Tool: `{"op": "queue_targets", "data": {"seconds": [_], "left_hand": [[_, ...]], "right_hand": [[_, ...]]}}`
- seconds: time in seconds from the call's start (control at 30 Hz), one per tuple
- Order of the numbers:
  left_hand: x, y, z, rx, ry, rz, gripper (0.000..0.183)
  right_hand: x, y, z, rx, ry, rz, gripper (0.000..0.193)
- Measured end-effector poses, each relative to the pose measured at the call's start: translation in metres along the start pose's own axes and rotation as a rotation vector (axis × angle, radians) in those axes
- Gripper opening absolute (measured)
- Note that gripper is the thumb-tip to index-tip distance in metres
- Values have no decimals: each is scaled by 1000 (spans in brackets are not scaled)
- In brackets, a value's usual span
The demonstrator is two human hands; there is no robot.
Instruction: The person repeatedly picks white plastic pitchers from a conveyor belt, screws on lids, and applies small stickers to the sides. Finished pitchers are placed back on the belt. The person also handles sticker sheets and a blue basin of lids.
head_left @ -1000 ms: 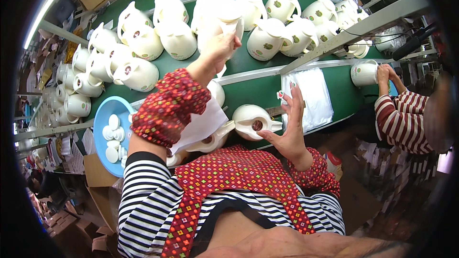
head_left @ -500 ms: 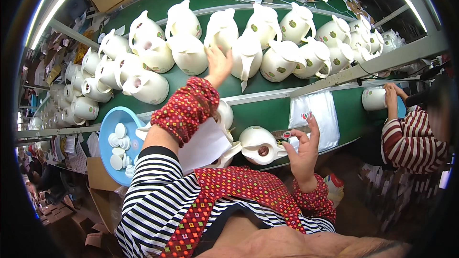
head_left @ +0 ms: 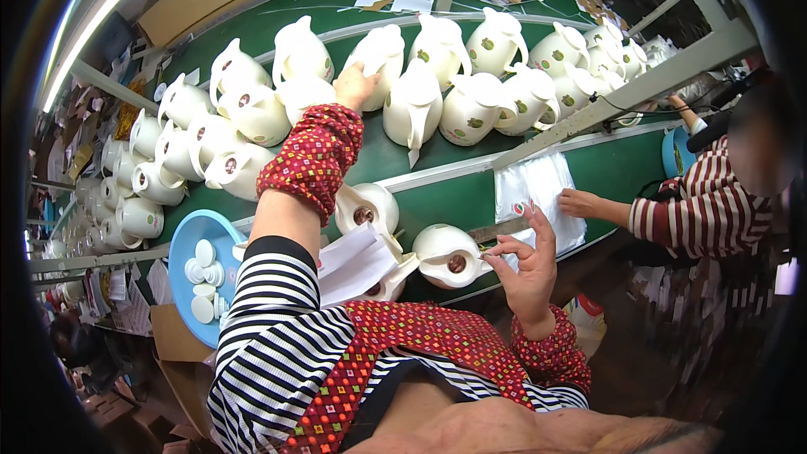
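Observation:
My left hand (head_left: 356, 87) reaches over the conveyor, its fingers curled against the side of a white plastic jug (head_left: 378, 59) in the back row; parts of the fingers are hidden. My right hand (head_left: 531, 277) is raised beside a jug lying near me (head_left: 435, 245). Its thumb and index finger pinch together by that jug's narrow end; what is between them is too small to make out. A small round red-and-green sticker (head_left: 519, 208) clings to another fingertip of that hand. Two more jugs lie at its left, partly under a white paper sheet (head_left: 357, 265).
Rows of jugs fill the green belt (head_left: 370, 160). A blue basin (head_left: 179, 261) with white lids stands at the left, and a stack of clear plastic bags (head_left: 538, 185) at the right. A co-worker's hand (head_left: 580, 203) touches the bags. A metal post (head_left: 622, 126) slants across the right.
My left hand has moved left along the same jug, which seems turned. My right thumb and index finger have closed together. The co-worker's hand has left a jug and reached to the bags.

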State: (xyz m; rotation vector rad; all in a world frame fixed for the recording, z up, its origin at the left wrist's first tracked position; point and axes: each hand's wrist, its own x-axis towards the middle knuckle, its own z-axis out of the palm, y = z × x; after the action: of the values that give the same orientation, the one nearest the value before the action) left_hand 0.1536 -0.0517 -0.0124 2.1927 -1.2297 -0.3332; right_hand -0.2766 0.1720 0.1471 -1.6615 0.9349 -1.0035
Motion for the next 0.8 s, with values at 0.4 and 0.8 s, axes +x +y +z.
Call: {"op": "queue_targets", "data": {"seconds": [0.4,0.8], "left_hand": [[-109,39,-205,-1402,-369,200,20],[-283,51,-212,-2328,-825,-516,42]], "right_hand": [[12,-39,10,-19,-14,-209,91],[-7,-84,77,265,-411,-159,94]]}}
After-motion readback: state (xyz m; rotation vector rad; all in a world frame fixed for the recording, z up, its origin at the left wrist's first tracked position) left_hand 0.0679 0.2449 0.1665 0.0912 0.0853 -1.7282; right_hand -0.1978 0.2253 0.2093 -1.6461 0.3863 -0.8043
